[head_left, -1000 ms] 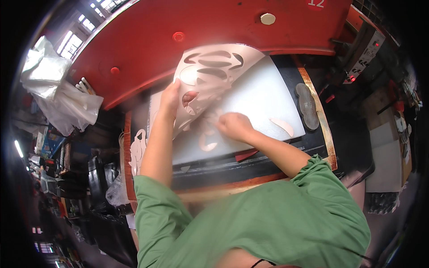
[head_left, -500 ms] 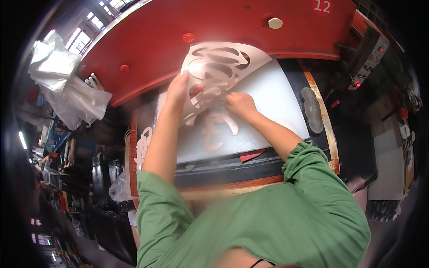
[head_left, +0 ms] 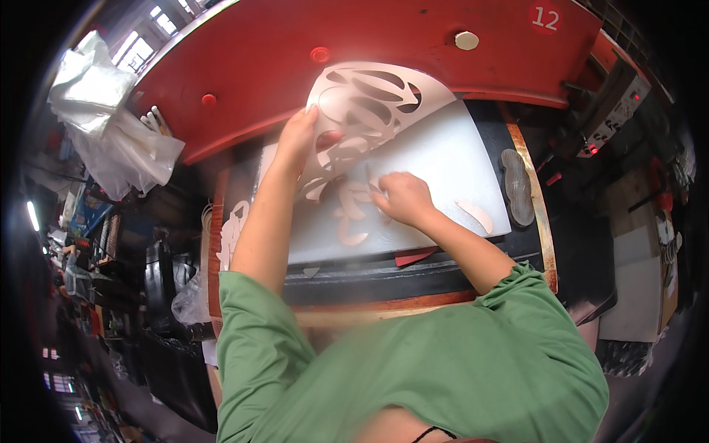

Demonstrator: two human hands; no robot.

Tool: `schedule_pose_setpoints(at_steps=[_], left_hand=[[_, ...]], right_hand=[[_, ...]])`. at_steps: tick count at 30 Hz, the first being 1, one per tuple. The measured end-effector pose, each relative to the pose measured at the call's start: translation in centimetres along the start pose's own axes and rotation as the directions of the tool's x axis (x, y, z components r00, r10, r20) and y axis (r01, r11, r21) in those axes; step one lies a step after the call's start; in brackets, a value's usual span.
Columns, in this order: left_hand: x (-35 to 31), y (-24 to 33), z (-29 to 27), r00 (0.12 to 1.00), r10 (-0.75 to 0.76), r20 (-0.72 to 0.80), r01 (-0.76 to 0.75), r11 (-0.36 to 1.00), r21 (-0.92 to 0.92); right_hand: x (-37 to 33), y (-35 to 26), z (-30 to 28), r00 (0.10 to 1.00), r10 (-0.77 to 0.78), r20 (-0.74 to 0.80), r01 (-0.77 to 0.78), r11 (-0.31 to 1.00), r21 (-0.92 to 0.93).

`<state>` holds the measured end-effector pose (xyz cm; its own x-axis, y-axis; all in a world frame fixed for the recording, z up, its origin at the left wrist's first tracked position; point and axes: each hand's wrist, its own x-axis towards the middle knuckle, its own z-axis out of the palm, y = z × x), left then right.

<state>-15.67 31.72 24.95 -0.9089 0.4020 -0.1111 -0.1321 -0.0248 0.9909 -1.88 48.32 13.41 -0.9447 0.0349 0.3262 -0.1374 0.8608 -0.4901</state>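
Note:
My left hand grips the left edge of a thin pale pink sheet full of curved cut-out holes, its far part raised and curled. Below the sheet, my right hand is closed, with a narrow pale strip at its fingertips; the fingers are slightly blurred. Several curved cut-out pieces lie loosely heaped beside it on a white board. A single crescent-shaped piece lies apart near the board's right edge, beyond my right forearm.
A red machine beam spans the far side. On the right stand a grey sole-shaped block and a control box with red lights. More pale cut pieces lie left of my forearm; clear plastic bags hang at far left.
My right hand has drawn back from the sheet, toward me and slightly right. The left hand still holds the sheet, now a little higher. More of the crescent piece shows.

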Motion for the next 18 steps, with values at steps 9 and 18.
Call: schedule_pose_setpoints(at_steps=[9, 18], left_hand=[[-0.1, -0.4, -1.3, 0.990, 0.012, 0.140, -0.023, 0.997, 0.080], [-2.8, -3.8, -5.3, 0.997, -0.018, 0.073, -0.041, 0.678, 0.734]], right_hand=[[6.4, -3.3, 3.8, 0.966, -0.138, -0.217, 0.175, 0.971, 0.161], [9.2, -1.2, 2.7, 0.995, 0.003, 0.102, -0.045, 0.912, 0.408]])
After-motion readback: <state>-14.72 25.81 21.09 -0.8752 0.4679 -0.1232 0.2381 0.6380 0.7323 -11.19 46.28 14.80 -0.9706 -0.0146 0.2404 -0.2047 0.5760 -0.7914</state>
